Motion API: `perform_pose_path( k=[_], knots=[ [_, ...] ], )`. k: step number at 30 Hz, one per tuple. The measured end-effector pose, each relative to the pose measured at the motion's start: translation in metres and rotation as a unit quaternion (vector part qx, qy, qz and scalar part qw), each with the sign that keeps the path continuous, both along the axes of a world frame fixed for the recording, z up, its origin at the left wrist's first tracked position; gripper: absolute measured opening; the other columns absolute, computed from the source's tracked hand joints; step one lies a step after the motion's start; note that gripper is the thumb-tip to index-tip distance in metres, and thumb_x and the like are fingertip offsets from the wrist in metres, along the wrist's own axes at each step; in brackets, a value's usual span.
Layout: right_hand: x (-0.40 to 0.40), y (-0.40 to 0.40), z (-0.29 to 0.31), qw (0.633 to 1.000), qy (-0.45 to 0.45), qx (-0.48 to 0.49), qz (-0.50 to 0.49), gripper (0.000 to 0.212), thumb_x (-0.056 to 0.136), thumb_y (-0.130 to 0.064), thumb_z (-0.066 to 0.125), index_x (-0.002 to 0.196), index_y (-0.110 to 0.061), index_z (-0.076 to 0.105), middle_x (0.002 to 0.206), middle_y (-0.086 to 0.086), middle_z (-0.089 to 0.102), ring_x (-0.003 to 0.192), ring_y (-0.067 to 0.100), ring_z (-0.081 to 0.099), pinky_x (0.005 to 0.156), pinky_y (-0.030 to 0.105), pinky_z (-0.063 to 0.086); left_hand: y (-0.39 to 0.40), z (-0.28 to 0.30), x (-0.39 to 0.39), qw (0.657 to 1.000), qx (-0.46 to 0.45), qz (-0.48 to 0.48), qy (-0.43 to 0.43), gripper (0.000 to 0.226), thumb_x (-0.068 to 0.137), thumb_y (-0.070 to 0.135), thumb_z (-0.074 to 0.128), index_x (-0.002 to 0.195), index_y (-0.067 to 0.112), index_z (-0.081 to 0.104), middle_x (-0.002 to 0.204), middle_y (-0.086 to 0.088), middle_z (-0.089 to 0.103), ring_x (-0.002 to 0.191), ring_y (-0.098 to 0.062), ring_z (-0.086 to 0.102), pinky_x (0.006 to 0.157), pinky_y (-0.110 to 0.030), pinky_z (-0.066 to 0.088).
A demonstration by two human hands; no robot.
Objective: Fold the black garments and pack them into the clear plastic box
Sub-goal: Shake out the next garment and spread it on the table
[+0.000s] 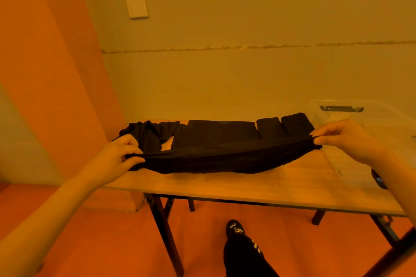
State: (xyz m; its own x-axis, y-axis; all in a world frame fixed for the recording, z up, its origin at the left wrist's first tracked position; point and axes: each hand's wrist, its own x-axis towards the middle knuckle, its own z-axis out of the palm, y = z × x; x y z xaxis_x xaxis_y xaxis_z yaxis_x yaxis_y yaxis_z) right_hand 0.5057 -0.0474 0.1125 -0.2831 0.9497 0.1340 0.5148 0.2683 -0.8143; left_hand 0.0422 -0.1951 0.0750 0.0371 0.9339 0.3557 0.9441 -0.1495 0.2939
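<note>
Head view: left hand & right hand each pinch one end of a black garment, fingers curled round the cloth, pulling it taut just above the tabletop. Prob. stretched like this to flatten it & line up edges for a fold. Middle sags and seems to touch the wood. Behind it, folded pieces sit in a row, likely waiting for packing; a crumpled heap lies at left, not yet folded. Clear box stands at right, within reach; contents can't tell.
</note>
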Motion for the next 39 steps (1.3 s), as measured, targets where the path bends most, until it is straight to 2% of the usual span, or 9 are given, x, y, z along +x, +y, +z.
perform_pose_path(
  k=[10,20,22,25,30,32,34,37,39],
  knots=[
    [0.0,0.001,0.0,0.998,0.044,-0.046,0.008,0.029,0.083,0.006,0.057,0.099,-0.016,0.064,0.094,-0.001,0.064,0.086,0.008,0.059,0.067,0.018,0.042,0.006,0.001,0.029,0.94,0.074,0.123,-0.309,0.024,0.089,0.004,0.056,0.078,0.025,0.061,0.087,0.006,0.061,0.08,-0.006,0.056,0.065,-0.014,0.045],
    [0.033,-0.017,0.011,0.995,0.013,-0.064,0.078,0.027,0.079,0.008,0.061,0.066,-0.014,0.07,0.091,0.004,0.071,0.097,0.016,0.063,0.093,0.036,0.044,-0.026,0.024,0.049,0.92,0.122,0.114,-0.354,0.02,0.092,0.005,0.051,0.08,0.014,0.063,0.084,-0.001,0.062,0.077,-0.013,0.057,0.059,-0.012,0.047],
    [0.039,-0.018,0.015,0.994,0.004,-0.057,0.094,0.008,0.066,-0.024,0.08,0.067,-0.022,0.073,0.09,0.004,0.072,0.093,0.015,0.065,0.092,0.035,0.046,-0.03,0.03,0.051,0.918,0.128,0.109,-0.358,0.019,0.092,0.004,0.051,0.081,0.013,0.063,0.084,-0.002,0.062,0.077,-0.012,0.058,0.055,-0.007,0.046],
    [0.044,-0.002,0.013,0.993,0.031,-0.061,0.096,0.067,0.022,-0.07,0.08,0.07,-0.024,0.073,0.08,0.009,0.071,0.075,0.015,0.067,0.071,0.023,0.053,-0.022,0.036,0.049,0.919,0.121,0.109,-0.358,0.017,0.091,0.005,0.053,0.082,0.015,0.064,0.087,0.001,0.063,0.081,-0.01,0.058,0.063,-0.016,0.047],
    [0.014,0.035,0.01,0.988,0.095,-0.087,0.083,0.005,0.073,-0.013,0.072,0.075,-0.01,0.069,0.067,-0.001,0.071,0.064,0.009,0.067,0.055,0.014,0.052,0.025,0.03,0.04,0.914,0.116,0.119,-0.371,0.02,0.091,0.005,0.054,0.08,0.019,0.064,0.088,0.006,0.063,0.072,0.007,0.059,0.06,-0.006,0.045],
    [0.003,0.06,0.007,0.988,0.112,-0.09,0.056,0.018,0.086,0.004,0.055,0.079,-0.008,0.067,0.065,-0.003,0.071,0.061,0.005,0.067,0.053,0.013,0.052,0.053,0.029,0.031,0.911,0.11,0.132,-0.375,0.016,0.091,0.006,0.054,0.084,0.016,0.064,0.086,0.004,0.063,0.073,-0.002,0.06,0.057,-0.005,0.045],
    [-0.012,0.082,0.009,0.984,0.142,-0.097,0.05,0.007,0.072,-0.019,0.077,0.068,-0.017,0.073,0.064,-0.003,0.07,0.061,0.005,0.067,0.054,0.014,0.052,0.088,0.029,0.018,0.912,0.103,0.141,-0.371,0.015,0.092,0.007,0.054,0.084,0.016,0.063,0.081,0.001,0.062,0.07,-0.007,0.058,0.052,-0.008,0.044],
    [-0.034,0.14,0.005,0.979,0.168,-0.105,0.038,0.051,0.025,-0.052,0.089,0.064,-0.024,0.075,0.065,-0.003,0.07,0.061,0.006,0.067,0.054,0.015,0.053,0.152,0.025,-0.003,0.921,0.091,0.161,-0.342,0.008,0.09,0.009,0.057,0.091,0.011,0.065,0.081,-0.005,0.062,0.065,-0.002,0.057,0.059,-0.016,0.044],
    [-0.053,0.188,-0.001,0.983,0.144,-0.106,0.031,0.021,0.055,-0.029,0.085,0.069,-0.019,0.072,0.063,-0.006,0.069,0.06,0.004,0.065,0.055,0.013,0.052,0.202,0.018,-0.017,0.923,0.081,0.168,-0.336,0.01,0.09,0.01,0.057,0.097,0.009,0.066,0.089,-0.007,0.061,0.076,-0.014,0.057,0.071,-0.028,0.045]
  ],
)
